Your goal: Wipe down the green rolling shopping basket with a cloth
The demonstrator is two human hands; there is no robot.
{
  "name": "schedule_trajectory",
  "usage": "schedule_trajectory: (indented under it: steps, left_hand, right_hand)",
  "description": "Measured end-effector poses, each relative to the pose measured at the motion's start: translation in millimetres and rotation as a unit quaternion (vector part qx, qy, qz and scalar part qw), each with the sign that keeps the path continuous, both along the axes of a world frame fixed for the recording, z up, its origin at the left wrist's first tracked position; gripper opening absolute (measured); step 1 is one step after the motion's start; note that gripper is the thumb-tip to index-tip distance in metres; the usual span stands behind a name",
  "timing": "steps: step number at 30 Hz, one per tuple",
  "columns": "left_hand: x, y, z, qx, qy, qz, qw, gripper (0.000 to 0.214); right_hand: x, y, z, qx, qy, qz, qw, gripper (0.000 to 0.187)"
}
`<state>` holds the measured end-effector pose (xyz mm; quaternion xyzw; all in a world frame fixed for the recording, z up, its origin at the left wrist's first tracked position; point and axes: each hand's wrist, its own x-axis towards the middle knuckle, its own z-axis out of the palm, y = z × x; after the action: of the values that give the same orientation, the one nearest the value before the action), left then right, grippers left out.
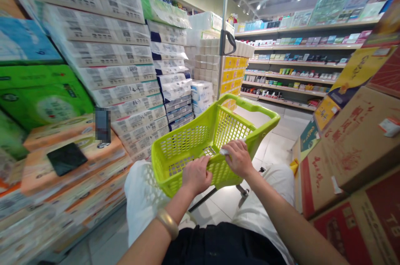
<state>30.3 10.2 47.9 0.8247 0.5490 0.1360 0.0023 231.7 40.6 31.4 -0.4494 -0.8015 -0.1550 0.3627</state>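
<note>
A lime-green plastic shopping cart (184, 142) with perforated walls stands right in front of my legs, and its basket looks bare inside. My left hand (196, 174) is closed over the near rim, with the fingertips hidden behind the edge. Farther right on that rim, my right hand (239, 158) presses a crumpled white wipe or tissue (224, 151) against the plastic. Only small bits of the wipe show around the fingers. The cart's handle (254, 106) rises at the far right end, away from both hands.
Tall stacks of wrapped paper packs (115, 52) line the left side. A dark tablet-like object (66, 159) lies on orange packs (103, 148). Cardboard cartons (353, 144) crowd the right. A metal pole (224, 15) and stocked shelves (290, 48) stand beyond the cart.
</note>
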Motion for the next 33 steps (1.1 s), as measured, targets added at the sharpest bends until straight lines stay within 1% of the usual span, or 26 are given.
schedule_trajectory:
  steps: [3,5,6,8,12,14,15,16,18,21,23,24,26,28,31,33]
  left_hand:
    - [0,0,-1.3,0.002,-0.006,0.0,1.0,0.044]
    - [1,0,-1.7,-0.002,-0.007,-0.001,1.0,0.044]
    - [1,0,-1.7,-0.005,-0.006,0.0,1.0,0.043]
    - [3,0,-1.9,-0.006,-0.003,0.001,1.0,0.044]
    - [3,1,-2.9,0.002,0.004,-0.011,1.0,0.045]
    - [2,1,-3.2,0.006,0.005,-0.016,1.0,0.045]
    - [1,1,-3.2,0.007,0.006,-0.016,1.0,0.045]
    - [0,0,-3.0,0.008,0.007,-0.016,1.0,0.045]
    - [0,0,-2.5,0.007,0.005,-0.013,1.0,0.045]
    - [0,-1,-1.9,0.004,0.001,-0.007,1.0,0.044]
    - [2,-1,-1.9,0.002,-0.001,-0.006,1.0,0.044]
    - [3,-1,-2.0,0.002,-0.002,-0.007,1.0,0.045]
    - [4,-1,-2.3,0.001,-0.002,-0.008,1.0,0.045]
    - [4,0,-2.7,-0.001,0.0,-0.008,1.0,0.045]
    - [3,0,-3.6,-0.003,0.009,-0.01,1.0,0.042]
    - [1,0,-4.3,-0.001,0.012,-0.011,1.0,0.041]
  right_hand:
    - [36,10,7.0,0.046,0.03,-0.077,0.996,0.021]
    - [44,13,7.4,0.061,0.054,-0.111,0.99,0.021]
    - [41,12,5.8,0.062,0.066,-0.121,0.989,0.021]
    - [22,7,-0.4,0.049,0.081,-0.114,0.989,0.02]
    - [-29,-8,-13.7,0.003,0.063,-0.04,0.997,0.02]
    - [-40,-12,-14.7,-0.004,0.045,-0.018,0.999,0.021]
    - [-39,-12,-13.4,-0.004,0.032,-0.011,0.999,0.021]
    - [-34,-10,-11.1,-0.001,0.019,-0.007,1.0,0.021]
    - [-15,-6,-4.4,0.008,0.0,-0.013,1.0,0.02]
    - [19,3,5.4,0.032,0.009,-0.059,0.998,0.019]
    - [31,8,7.8,0.04,0.024,-0.082,0.996,0.019]
    - [31,9,7.1,0.044,0.039,-0.095,0.994,0.019]
    - [20,7,2.0,0.049,0.08,-0.118,0.989,0.018]
    - [-3,2,-6.2,0.043,0.109,-0.117,0.986,0.018]
    - [-40,-10,-17.2,0.014,0.086,-0.057,0.995,0.021]
    - [-50,-15,-18.9,0.001,0.061,-0.029,0.998,0.023]
